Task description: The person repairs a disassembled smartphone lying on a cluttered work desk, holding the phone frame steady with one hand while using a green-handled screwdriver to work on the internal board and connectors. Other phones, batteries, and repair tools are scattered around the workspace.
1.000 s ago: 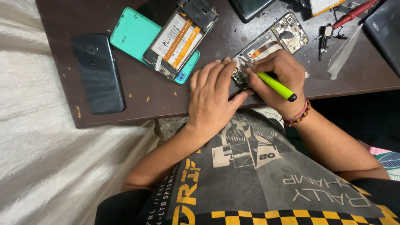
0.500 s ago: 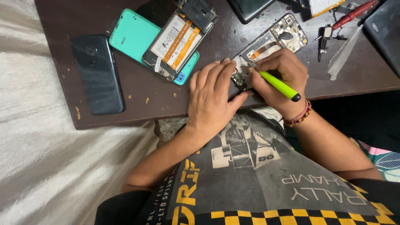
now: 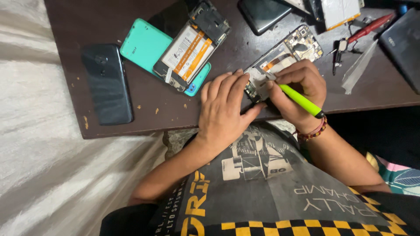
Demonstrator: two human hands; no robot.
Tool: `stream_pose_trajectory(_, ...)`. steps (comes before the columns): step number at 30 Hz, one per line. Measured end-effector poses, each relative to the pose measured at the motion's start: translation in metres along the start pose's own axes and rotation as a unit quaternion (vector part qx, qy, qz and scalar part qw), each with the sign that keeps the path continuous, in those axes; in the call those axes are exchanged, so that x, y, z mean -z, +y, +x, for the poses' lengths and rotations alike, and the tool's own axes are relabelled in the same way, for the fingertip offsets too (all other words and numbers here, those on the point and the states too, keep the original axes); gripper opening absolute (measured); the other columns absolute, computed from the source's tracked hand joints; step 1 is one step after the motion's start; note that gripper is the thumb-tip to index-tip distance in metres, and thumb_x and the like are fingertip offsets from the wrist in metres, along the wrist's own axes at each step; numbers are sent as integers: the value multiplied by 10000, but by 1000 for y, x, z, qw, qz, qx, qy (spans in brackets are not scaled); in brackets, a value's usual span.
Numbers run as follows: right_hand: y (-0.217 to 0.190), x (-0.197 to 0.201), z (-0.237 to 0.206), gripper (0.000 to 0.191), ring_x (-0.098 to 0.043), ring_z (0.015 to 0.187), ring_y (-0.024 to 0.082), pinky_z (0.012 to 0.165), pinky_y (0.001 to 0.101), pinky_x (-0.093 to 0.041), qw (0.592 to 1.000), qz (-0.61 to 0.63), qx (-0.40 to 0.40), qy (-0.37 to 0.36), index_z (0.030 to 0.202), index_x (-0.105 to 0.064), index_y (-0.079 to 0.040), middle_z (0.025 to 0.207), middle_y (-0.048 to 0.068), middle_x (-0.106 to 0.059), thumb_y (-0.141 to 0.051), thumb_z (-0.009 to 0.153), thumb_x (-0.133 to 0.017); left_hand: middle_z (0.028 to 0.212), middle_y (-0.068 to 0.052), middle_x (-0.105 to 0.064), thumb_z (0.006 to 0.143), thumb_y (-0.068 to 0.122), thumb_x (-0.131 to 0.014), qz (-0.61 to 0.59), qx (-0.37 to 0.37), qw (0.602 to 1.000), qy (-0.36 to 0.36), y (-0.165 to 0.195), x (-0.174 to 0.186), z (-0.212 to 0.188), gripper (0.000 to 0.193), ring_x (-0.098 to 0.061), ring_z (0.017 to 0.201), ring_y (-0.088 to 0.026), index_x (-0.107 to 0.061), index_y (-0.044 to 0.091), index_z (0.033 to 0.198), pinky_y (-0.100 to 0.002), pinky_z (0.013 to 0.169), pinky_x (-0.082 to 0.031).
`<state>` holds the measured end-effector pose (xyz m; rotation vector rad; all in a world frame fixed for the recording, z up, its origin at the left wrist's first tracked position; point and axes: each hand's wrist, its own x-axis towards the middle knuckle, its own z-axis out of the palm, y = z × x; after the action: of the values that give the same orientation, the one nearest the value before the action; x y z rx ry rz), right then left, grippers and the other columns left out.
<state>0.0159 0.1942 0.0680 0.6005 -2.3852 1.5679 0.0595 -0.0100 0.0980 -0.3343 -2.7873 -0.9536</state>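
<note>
Teal phone back (image 3: 144, 46) beside opened phone (image 3: 284, 57)

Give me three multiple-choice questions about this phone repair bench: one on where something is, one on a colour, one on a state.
1. Where does the teal cover lie?
A. Left of the hands
B. On the person's lap
C. At the table's right edge

2. What colour is the tool in the right hand?
A. Red
B. Yellow-green
C. Blue

3. How is the phone under the left hand?
A. Sealed shut
B. Wrapped in plastic
C. Opened, circuitry showing

Answers: 1 A, it lies left of both hands, under another opened phone. 2 B, its handle is bright yellow-green. 3 C, board and flex cable are bare.
</note>
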Motion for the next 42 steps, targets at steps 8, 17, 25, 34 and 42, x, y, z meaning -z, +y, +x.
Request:
stream_pose_trajectory(8, 8, 2, -2, 184, -643, 882, 167, 798, 255, -510, 998, 63, -18, 18, 962, -619, -16, 1043, 123, -663, 1, 935, -800, 1402, -110, -598, 816, 364, -856, 2, 0, 1000, 5, 3, -2, 1, 705, -531, 1312, -303, -567, 43, 1373, -477, 1124, -368)
stream_pose_trajectory(17, 10, 5, -4, 199, -624, 933, 151, 827, 252, -502, 996, 89, -24, 22, 969, -605, -34, 1081, 108, -647, 24, 917, -789, 1389, -102, -603, 802, 347, -855, 2, -3, 1000, 13, 3, -7, 3, 682, -530, 1304, -307, -581, 50, 1351, -485, 1118, -368)
stream_pose_trajectory(25, 8, 12, -3, 187, -587, 1075, 185, 975, 305, -582, 985, 170, 17, -21, 1024, -574, -47, 1171, 131, -516, 45, 931, -707, 1395, -105, -584, 763, 289, -862, -19, 10, 1000, 3, 5, -8, 6, 678, -510, 1303, -316, -590, 48, 1335, -491, 1110, -358)
stream_pose_trajectory(34, 9, 15, -4, 154, -647, 933, 175, 852, 297, -549, 993, 108, 39, -37, 993, -582, -31, 1005, 108, -626, -1, 913, -709, 1421, -113, -555, 778, 282, -850, -26, 2, 999, -28, -6, 7, 1, 638, -478, 1342, -334, -605, 54, 1321, -496, 1131, -347)
stream_pose_trajectory(42, 2, 10, -8, 125, -650, 966, 158, 872, 305, -631, 985, 162, 1, -55, 996, -581, -24, 1098, 130, -549, 16, 937, -684, 1460, -126, -529, 808, 290, -836, -26, -4, 999, -36, -8, 11, -3, 630, -470, 1356, -333, -598, 53, 1342, -497, 1137, -339)
